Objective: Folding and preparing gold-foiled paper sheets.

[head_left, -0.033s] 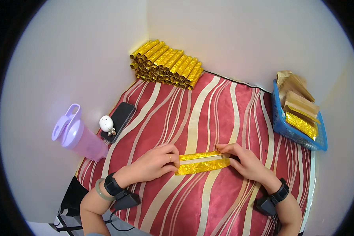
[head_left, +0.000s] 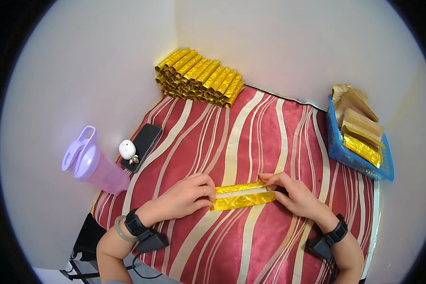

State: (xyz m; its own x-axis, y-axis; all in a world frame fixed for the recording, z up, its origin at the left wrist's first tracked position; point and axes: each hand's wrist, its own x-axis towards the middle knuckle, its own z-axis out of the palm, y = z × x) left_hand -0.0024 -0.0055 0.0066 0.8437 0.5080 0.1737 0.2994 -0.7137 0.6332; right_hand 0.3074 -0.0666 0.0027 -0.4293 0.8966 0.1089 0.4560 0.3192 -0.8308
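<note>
A strip of gold foil paper (head_left: 244, 202) lies across the cloth in front of me, its long edges folded inward so that a pale band shows along the middle. My left hand (head_left: 190, 195) pinches its left end between thumb and fingers. At the other end, my right hand (head_left: 291, 193) grips the strip, with the index finger at the far edge and the thumb at the near side. Each fingertip partly covers the corner it holds.
Gold foil tubes (head_left: 199, 78) are stacked at the back left. A blue basket (head_left: 335, 142) on the right holds brown and gold paper. On the left are a purple shaker bottle (head_left: 97, 165), a black phone (head_left: 149, 139) and a white earbud case (head_left: 127, 149). Red striped cloth (head_left: 213, 251) covers the table.
</note>
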